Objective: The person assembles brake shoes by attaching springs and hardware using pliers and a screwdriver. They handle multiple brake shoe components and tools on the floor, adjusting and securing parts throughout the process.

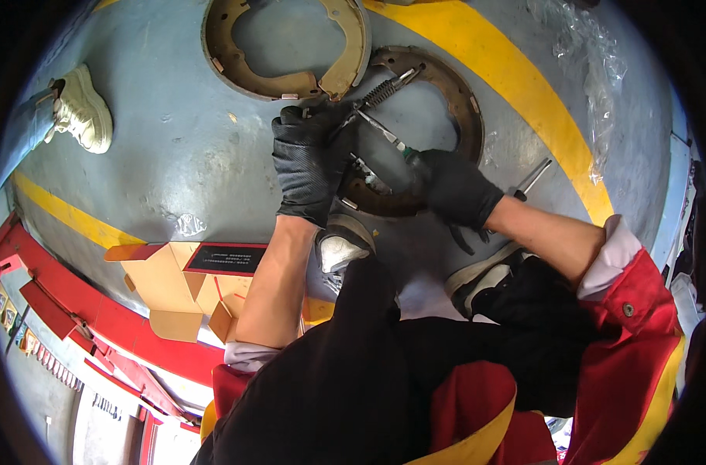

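Note:
My left hand [305, 167], in a black glove, is closed round a metal rod with a coil spring [382, 91] on it, apparently a brake adjuster; its lower end is hidden by the fingers. In my right hand [457, 186], also gloved, is a screwdriver [382, 130] with a green handle. Its shaft points up and left, its tip close to the spring rod by my left fingers. Below the hands lies a rusty curved brake shoe pair [470, 108]. Another tan brake shoe pair [345, 54] forms a ring just beyond my left hand.
Dark-handled pliers [463, 239] and a loose metal tool [532, 178] lie right of my hands. An opened cardboard box [167, 283] sits left of my forearm, by a red metal frame [97, 306]. Clear plastic wrap [601, 93] lies far right. Another person's shoe [85, 112] is at left.

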A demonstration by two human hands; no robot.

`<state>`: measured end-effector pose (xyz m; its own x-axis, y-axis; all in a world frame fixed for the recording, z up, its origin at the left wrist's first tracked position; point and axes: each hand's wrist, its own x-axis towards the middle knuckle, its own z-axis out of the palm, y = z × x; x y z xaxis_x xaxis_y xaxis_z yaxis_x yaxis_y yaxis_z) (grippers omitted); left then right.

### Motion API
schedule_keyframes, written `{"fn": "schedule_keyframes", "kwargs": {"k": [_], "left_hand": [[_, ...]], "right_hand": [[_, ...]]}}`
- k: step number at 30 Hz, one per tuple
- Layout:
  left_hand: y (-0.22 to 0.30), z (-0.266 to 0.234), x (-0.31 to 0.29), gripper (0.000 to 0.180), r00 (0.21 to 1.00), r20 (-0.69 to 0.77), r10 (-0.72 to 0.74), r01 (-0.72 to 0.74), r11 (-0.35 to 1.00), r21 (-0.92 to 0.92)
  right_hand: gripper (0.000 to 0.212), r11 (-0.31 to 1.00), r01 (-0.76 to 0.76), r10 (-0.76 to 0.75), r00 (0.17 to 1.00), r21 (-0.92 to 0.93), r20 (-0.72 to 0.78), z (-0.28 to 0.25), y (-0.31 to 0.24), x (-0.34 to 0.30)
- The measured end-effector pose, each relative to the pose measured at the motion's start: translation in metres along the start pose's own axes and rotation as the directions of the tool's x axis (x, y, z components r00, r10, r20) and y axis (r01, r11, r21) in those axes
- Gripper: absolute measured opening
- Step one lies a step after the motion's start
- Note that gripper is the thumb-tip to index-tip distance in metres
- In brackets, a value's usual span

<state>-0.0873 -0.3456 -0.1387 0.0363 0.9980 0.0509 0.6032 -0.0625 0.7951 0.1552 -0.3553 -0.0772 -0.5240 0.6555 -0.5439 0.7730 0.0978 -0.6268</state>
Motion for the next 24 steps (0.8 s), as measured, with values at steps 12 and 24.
{"fn": "schedule_keyframes", "kwargs": {"k": [12,24], "left_hand": [[-0.003,0.006,-0.002,0.03,1.0,-0.011,-0.027,0.028,1.0,0.014],[-0.015,0.001,-0.006,0.033,0.999,-0.006,-0.032,0.032,0.997,0.068]], "right_hand": [[0.047,0.889,0.268,-0.114,0.915,-0.373,0.386,-0.046,-0.038,0.029],[0.027,0.909,0.201,0.056,0.811,-0.366,0.582,-0.079,-0.082,0.047]]}}
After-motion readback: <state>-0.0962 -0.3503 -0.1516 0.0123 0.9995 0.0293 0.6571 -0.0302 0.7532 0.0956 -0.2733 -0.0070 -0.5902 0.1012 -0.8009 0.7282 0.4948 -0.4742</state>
